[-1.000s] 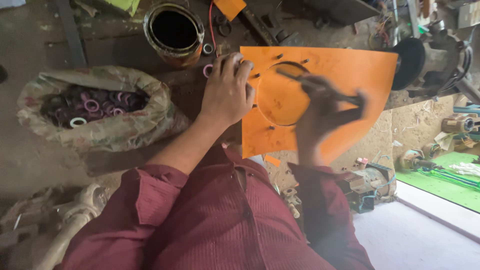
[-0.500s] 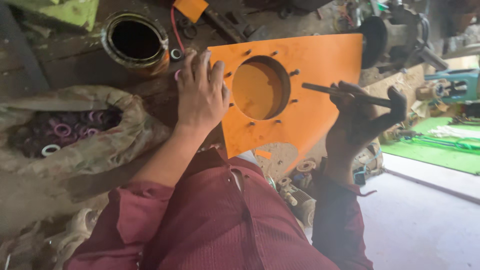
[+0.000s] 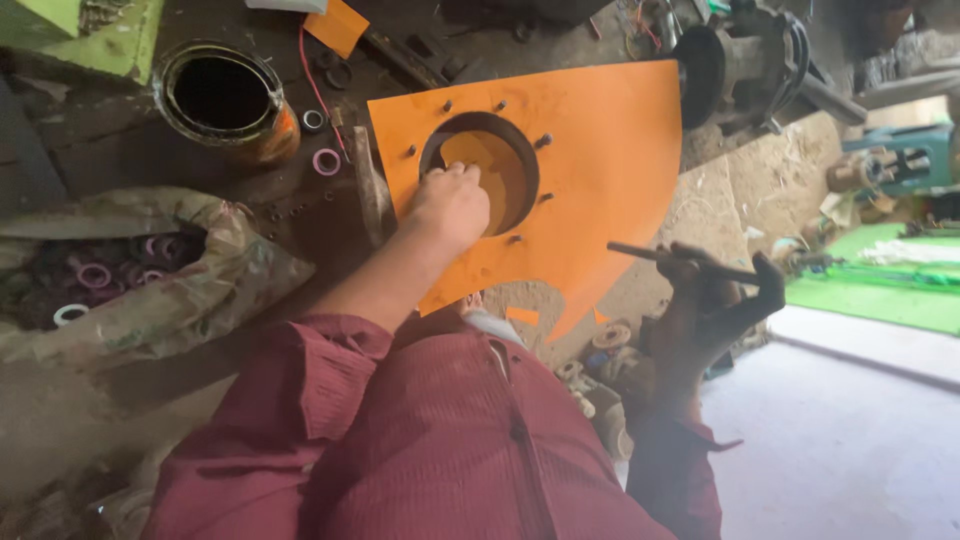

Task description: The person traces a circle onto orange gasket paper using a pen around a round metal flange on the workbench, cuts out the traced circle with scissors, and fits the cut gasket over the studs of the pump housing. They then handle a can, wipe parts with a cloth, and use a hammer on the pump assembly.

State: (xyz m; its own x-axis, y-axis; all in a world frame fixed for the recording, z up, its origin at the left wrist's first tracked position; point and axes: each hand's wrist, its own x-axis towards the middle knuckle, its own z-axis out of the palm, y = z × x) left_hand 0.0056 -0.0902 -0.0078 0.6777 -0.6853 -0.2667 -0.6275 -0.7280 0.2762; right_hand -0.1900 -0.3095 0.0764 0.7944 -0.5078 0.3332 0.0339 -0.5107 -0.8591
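Note:
An orange sheet point(image 3: 600, 170) with a large round hole and a ring of small bolts lies on the dirty workbench. My left hand point(image 3: 450, 205) rests on the sheet at the hole's left rim, fingers curled over the edge. My right hand point(image 3: 715, 300), dark with grime, is off the bench to the right, below the sheet's lower edge. It grips a thin dark rod-like tool point(image 3: 660, 257) that points left.
A rusty open can point(image 3: 225, 100) stands at the back left. A crumpled sack point(image 3: 150, 280) holding several pink and white rings lies at the left. Loose rings point(image 3: 326, 160) lie near the can. A dark machine point(image 3: 745, 60) sits at the back right. Green floor point(image 3: 880, 290) lies to the right.
My left hand moved from the sheet's left edge onto the rim of the round hole. My right hand with the tool drew away from the sheet, down and to the right.

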